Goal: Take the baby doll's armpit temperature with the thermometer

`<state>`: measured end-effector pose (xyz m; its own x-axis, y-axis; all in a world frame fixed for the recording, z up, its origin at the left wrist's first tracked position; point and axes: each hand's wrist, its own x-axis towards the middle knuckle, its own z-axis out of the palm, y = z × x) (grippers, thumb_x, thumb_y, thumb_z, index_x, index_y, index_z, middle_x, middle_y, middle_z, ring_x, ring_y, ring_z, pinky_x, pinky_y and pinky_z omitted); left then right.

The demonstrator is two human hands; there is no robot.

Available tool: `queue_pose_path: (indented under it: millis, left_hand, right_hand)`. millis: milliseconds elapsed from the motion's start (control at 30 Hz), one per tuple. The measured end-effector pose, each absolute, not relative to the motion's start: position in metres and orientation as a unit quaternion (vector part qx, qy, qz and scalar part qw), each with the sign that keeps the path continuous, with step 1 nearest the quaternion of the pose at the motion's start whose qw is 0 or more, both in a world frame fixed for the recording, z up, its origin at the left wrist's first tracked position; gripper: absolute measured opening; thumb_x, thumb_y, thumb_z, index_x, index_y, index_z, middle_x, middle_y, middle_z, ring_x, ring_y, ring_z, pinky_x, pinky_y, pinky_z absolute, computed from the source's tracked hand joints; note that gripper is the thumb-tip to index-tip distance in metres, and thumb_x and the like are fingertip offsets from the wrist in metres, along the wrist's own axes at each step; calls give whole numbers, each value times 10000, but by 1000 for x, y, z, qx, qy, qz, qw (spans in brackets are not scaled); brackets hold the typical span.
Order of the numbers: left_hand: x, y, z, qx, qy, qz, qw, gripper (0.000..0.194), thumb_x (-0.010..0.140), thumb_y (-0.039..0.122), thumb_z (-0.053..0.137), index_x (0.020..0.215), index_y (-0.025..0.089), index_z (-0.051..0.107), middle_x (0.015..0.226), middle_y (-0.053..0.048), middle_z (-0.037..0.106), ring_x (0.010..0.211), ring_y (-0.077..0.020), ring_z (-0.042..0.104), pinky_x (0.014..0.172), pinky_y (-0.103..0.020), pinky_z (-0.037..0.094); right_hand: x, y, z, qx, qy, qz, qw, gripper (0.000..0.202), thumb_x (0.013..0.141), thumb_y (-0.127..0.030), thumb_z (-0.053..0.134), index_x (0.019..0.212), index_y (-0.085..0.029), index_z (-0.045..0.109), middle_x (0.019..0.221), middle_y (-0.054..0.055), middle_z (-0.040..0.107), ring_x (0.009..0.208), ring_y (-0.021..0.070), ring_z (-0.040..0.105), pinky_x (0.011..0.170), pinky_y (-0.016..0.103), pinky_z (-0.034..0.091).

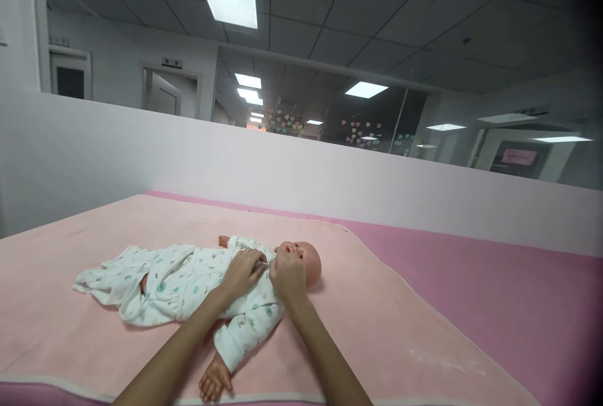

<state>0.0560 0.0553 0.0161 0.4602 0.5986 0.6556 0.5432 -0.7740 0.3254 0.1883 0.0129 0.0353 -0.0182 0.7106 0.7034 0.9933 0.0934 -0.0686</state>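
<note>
A baby doll lies on its back, head to the right, with its eyes and mouth showing. It wears a white long-sleeved baby outfit with small green and brown prints; the near sleeve stretches toward me, ending in the doll's hand. My left hand rests on the outfit's chest, fingers curled closed at the neckline. Beside the doll's chin, my right hand is closed in a pinch. A thin white strip of the collar or a tie runs between both hands. My fingers hide most of the neckline.
Under the doll spreads a light pink blanket with a pale edge, over a darker pink surface. A low white wall borders the far side, with glass above it. Doors and ceiling lights show beyond.
</note>
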Motion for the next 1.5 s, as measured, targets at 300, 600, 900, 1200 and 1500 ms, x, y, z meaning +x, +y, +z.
queue_pose_path:
  millis: [300, 600, 900, 1200, 1500]
  left_hand:
    - [57, 64, 9, 854, 353, 379, 50, 124, 836, 216, 375, 830, 195, 496, 854, -28, 584, 815, -186, 491, 737, -330, 351]
    - [57, 64, 2, 830, 351, 425, 82, 169, 861, 275, 360, 847, 199, 511, 851, -29, 580, 830, -190, 501, 770, -346, 363]
    - [57, 56, 13, 812, 354, 442, 141, 167, 843, 306, 384, 792, 204, 505, 778, -6, 606, 769, -185, 541, 740, -329, 374]
    - [55, 56, 16, 812, 327, 457, 157, 145, 815, 270, 430, 822, 211, 562, 808, 0, 644, 774, -165, 571, 747, -295, 401]
    - [55, 53, 16, 813, 329, 468, 106, 166, 764, 209, 480, 876, 223, 602, 852, -1, 657, 832, -170, 575, 784, -297, 397]
  right_hand:
    - [182, 55, -8, -468, -706, -214, 487, 270, 767, -70, 317, 808, -163, 567, 692, 45, 589, 674, 158, 540, 632, 248, 409]
    - [179, 39, -2, -445, -716, -169, 511, 214, 685, -74, 398, 817, -160, 542, 751, 55, 576, 728, 178, 516, 684, 282, 409]
    - [181, 40, -5, -443, -715, -151, 520, 307, 718, -67, 402, 980, -166, 527, 798, 58, 576, 759, 188, 522, 701, 310, 435]
    - [181, 44, -10, -440, -694, -162, 546, 383, 731, -81, 403, 1103, -153, 454, 797, 51, 563, 754, 182, 545, 686, 313, 471]
    - [181, 48, -12, -444, -673, -193, 559, 352, 750, -77, 368, 1073, -147, 491, 816, 73, 590, 743, 181, 568, 673, 312, 492]
